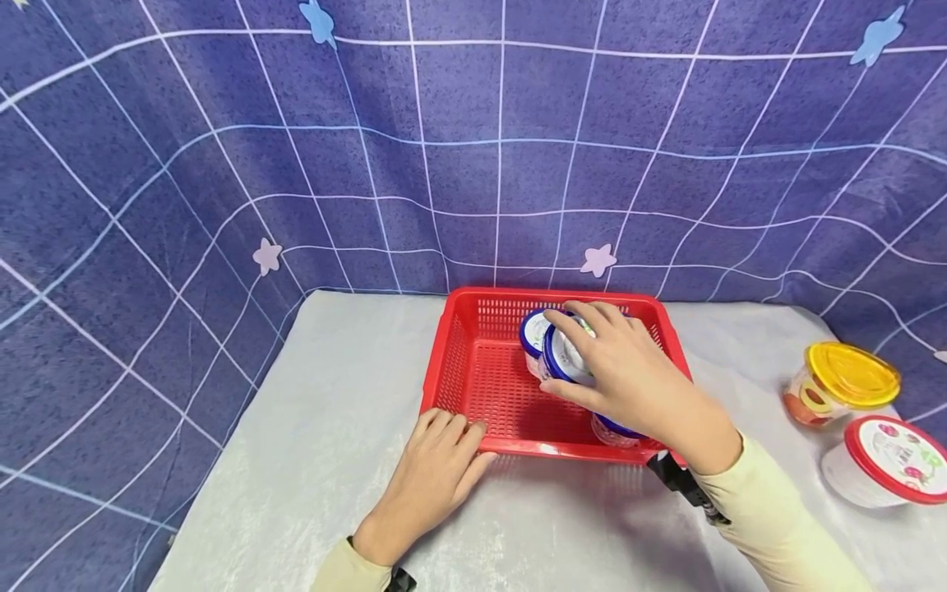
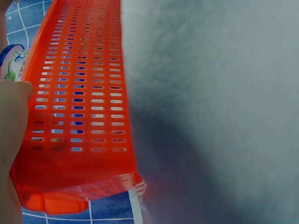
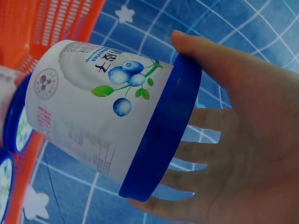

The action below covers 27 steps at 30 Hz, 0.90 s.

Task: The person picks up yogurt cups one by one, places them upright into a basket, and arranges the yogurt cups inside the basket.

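Observation:
My right hand (image 1: 629,370) grips a white yogurt tub (image 3: 107,107) by its blue lid (image 3: 163,135), fingers and thumb spread round the rim. Blueberries are printed on the tub's side, and in the right wrist view it appears tilted. In the head view this tub is over the right half of a red perforated basket (image 1: 547,449), partly covered by my hand. Other blue-lidded tubs stand in the basket, one at its back (image 1: 534,329) and one by the front right corner (image 1: 617,434). With my left hand (image 1: 429,469) I hold the basket's front rim near its left corner.
Right of the basket on the grey-white table (image 1: 355,370) are a yellow-lidded tub (image 1: 851,374) and a red-lidded tub (image 1: 903,456). A blue grid-patterned curtain (image 1: 459,181) with stars hangs behind the table.

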{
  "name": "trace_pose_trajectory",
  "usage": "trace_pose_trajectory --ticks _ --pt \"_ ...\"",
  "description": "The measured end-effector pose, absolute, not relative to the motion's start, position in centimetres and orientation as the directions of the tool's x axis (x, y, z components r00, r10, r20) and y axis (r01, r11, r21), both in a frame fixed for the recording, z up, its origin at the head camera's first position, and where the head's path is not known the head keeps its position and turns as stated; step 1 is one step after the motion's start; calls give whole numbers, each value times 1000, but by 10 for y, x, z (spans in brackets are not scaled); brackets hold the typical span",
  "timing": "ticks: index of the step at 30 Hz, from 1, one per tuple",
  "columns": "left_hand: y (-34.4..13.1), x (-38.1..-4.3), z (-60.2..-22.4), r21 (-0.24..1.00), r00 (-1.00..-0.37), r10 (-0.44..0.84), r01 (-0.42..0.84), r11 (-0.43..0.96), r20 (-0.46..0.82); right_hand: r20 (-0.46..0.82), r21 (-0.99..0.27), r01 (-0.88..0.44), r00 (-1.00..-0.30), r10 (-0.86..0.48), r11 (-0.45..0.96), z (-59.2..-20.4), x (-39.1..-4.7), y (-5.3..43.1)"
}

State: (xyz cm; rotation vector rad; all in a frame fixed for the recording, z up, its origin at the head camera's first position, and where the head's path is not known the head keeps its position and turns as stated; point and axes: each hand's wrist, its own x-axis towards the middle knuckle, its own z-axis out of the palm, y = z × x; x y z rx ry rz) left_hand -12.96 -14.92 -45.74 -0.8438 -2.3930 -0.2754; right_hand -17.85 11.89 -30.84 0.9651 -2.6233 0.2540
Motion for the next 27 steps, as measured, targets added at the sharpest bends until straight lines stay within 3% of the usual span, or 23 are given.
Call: trace_pose_trajectory --ticks 27 --pt "-149 -129 -458 -3 -639 513 624 781 574 118 -27 -684 -727 -677 729 -377 -188 85"
